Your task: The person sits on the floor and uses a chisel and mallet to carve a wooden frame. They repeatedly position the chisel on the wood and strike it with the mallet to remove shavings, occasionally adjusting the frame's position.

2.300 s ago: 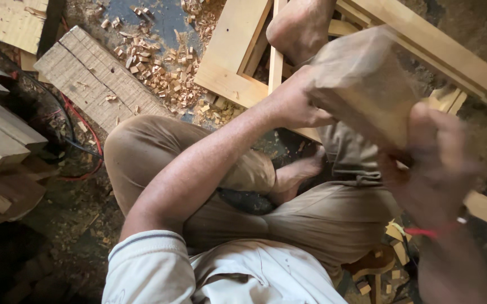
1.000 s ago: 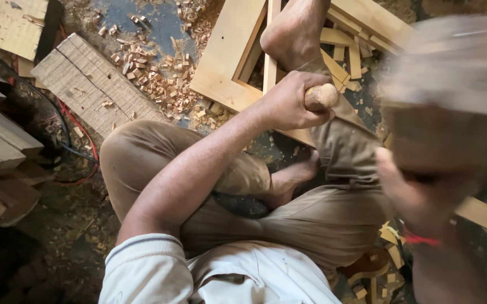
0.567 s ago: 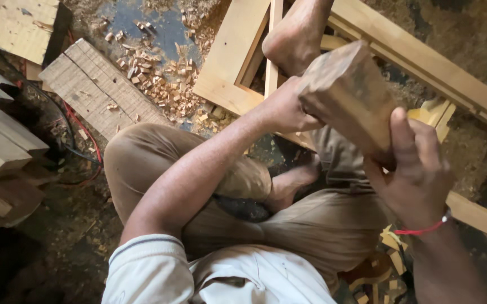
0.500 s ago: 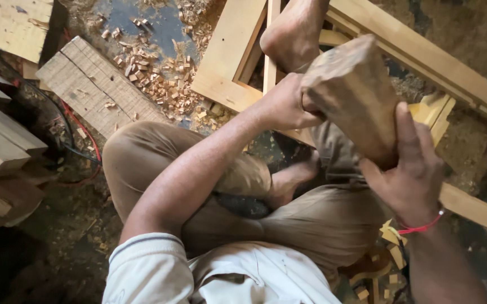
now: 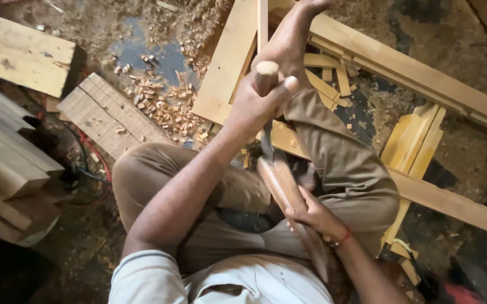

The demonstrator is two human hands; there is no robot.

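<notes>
Left hand [image 5: 260,101] fisted around a chisel [image 5: 266,76] handle, round butt end poking up above the thumb — same grasp as half a second ago. Right hand [image 5: 311,217] closed on a wooden mallet [image 5: 285,194], now lowered along the lap; earlier its block head was raised in front of the chisel. Bare foot [image 5: 291,36] presses on the pale wooden frame [image 5: 401,65] on the ground. Wood chips [image 5: 159,101] scattered left — beside a plank [image 5: 105,115].

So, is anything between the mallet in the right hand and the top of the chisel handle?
Nothing visible: the mallet in the right hand sits low by the lap, and the chisel handle top pokes bare above the left hand.
</notes>
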